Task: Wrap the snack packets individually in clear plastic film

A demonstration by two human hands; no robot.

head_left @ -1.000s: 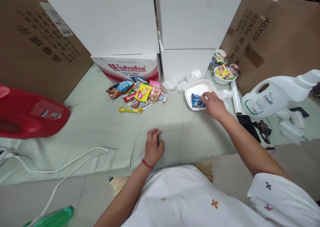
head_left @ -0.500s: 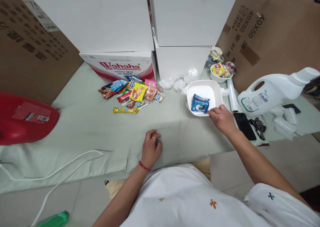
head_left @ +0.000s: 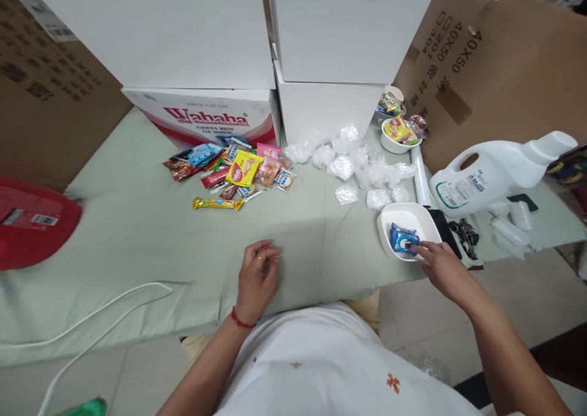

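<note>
My right hand [head_left: 446, 268] grips the near right rim of a square white plastic bowl [head_left: 428, 217], with its fingertips over the edge. Inside the bowl lies a blue snack packet [head_left: 402, 237], close to those fingertips. My left hand [head_left: 259, 278], with a ring and a red wrist cord, rests on the cloth, fingers loosely bent, thumb apart, and nothing in it. Beyond it, a heap of wrapped snacks includes a yellow packet [head_left: 244, 169] and a long yellow snack stick [head_left: 217, 203] at the front.
Crumpled bubble wrap [head_left: 342, 166] lies behind the bowl. To the right are a white detergent bottle [head_left: 486, 174], a plastic film roll [head_left: 419, 174], a dark phone [head_left: 444, 229] and keys [head_left: 465, 237]. A filled snack bowl [head_left: 398, 145] stands further back. White boxes [head_left: 325, 113] line the rear.
My right hand has brought the white bowl, with the blue packet in it, toward me and to the right, uncovering more bubble wrap. The view has shifted slightly; my left hand stays on the cloth.
</note>
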